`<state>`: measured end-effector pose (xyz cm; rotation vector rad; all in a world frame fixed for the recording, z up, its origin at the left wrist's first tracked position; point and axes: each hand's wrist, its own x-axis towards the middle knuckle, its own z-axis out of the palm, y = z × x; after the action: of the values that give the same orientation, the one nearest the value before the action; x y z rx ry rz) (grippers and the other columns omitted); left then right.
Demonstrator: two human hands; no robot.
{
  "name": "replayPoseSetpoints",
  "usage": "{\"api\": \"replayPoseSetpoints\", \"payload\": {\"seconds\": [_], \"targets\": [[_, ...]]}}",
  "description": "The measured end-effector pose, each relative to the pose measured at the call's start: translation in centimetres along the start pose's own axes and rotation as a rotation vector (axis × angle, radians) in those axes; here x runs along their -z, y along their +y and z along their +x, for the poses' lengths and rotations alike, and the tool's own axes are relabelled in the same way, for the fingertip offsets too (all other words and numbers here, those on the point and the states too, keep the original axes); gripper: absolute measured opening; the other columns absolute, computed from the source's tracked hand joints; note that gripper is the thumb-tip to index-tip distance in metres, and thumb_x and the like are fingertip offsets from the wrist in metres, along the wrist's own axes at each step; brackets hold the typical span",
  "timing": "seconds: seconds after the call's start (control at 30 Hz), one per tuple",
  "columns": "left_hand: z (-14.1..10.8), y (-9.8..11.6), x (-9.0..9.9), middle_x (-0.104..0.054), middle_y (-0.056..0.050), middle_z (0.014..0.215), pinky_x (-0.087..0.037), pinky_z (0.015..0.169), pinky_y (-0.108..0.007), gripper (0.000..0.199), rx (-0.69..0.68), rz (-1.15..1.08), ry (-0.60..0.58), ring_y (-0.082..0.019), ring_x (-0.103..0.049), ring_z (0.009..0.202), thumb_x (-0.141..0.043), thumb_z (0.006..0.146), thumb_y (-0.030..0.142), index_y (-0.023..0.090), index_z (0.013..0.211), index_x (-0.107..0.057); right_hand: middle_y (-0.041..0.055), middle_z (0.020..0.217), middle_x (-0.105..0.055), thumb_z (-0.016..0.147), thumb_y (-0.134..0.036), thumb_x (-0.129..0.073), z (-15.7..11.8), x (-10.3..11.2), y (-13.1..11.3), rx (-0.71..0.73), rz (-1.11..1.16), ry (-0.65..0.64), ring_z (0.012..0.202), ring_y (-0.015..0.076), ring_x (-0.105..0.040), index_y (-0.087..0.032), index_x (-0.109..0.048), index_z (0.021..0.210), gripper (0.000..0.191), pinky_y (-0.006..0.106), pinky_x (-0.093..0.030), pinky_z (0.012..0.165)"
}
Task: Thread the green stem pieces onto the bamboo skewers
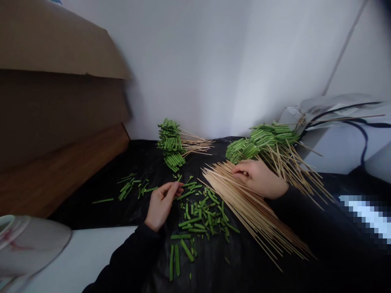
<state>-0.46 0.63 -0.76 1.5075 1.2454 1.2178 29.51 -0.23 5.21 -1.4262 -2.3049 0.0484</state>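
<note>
My left hand (163,201) is closed in a pinch, with a short piece of green bean (179,178) showing at its fingertips. Below and to the right of it lie loose cut green bean pieces (200,215), some long and some tiny. My right hand (259,177) is curled over the upper end of a fanned pile of bamboo skewers (241,203). Its thumb and fingers are pressed together, and what looks like a skewer end shows between them. The rest of its grip is hidden.
Skewered green beans (171,142) are stacked by the wall, with another heap (269,140) at the right. A cardboard box (61,40) stands at the left above a wooden surface. A whitish container (33,244) is at lower left. Black sheeting (146,219) covers the work surface.
</note>
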Motion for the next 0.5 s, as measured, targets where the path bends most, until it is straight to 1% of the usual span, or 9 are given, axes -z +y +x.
{"api": "replayPoseSetpoints", "payload": {"seconds": [0.1,0.2,0.3,0.4,0.5], "targets": [[0.1,-0.1,0.1,-0.071,-0.007,0.077,-0.046,0.067,-0.026,0.038,0.001,0.021,0.003,-0.017,-0.061,0.071,-0.059,0.082,0.047,0.012,0.086,-0.073,0.0028,0.08,-0.067,0.084,-0.021,-0.053,-1.7,-1.4,-1.6,-0.065,-0.008,-0.037,0.08,0.0161,-0.058,-0.02,-0.067,0.077,0.016,0.026,-0.04,0.073],[0.1,-0.1,0.1,-0.071,-0.007,0.076,-0.047,0.067,-0.026,0.038,0.011,0.024,0.001,-0.018,-0.061,0.071,-0.059,0.082,0.047,0.012,0.086,-0.073,0.003,0.078,-0.066,0.082,-0.032,-0.059,-2.5,-3.1,-2.7,-0.194,-0.058,-0.151,0.074,0.0159,-0.058,-0.02,-0.064,0.07,0.018,0.027,-0.038,0.066],[0.1,-0.2,0.1,-0.071,-0.007,0.076,-0.047,0.068,-0.026,0.038,0.011,0.028,0.005,-0.018,-0.061,0.07,-0.06,0.081,0.047,0.012,0.086,-0.073,0.0035,0.08,-0.067,0.08,-0.033,-0.061,-3.0,-4.5,-3.1,-0.301,-0.114,-0.26,0.077,0.017,-0.059,-0.02,-0.063,0.072,0.016,0.027,-0.035,0.065],[0.2,-0.3,0.1,-0.071,-0.007,0.076,-0.047,0.067,-0.026,0.037,0.007,0.045,-0.001,-0.017,-0.061,0.07,-0.06,0.081,0.046,0.012,0.086,-0.073,0.0049,0.082,-0.067,0.08,-0.029,-0.059,-3.3,-5.5,-3.2,-0.334,-0.134,-0.287,0.08,0.0183,-0.06,-0.019,-0.063,0.072,0.013,0.027,-0.034,0.064],[0.2,-0.4,0.2,-0.071,-0.007,0.077,-0.047,0.067,-0.026,0.037,0.003,0.052,-0.011,-0.017,-0.06,0.07,-0.059,0.082,0.046,0.013,0.087,-0.073,0.0057,0.084,-0.067,0.081,-0.027,-0.055,-3.5,-5.5,-3.3,-0.342,-0.132,-0.282,0.081,0.0181,-0.061,-0.019,-0.062,0.072,0.014,0.027,-0.033,0.065]]}}
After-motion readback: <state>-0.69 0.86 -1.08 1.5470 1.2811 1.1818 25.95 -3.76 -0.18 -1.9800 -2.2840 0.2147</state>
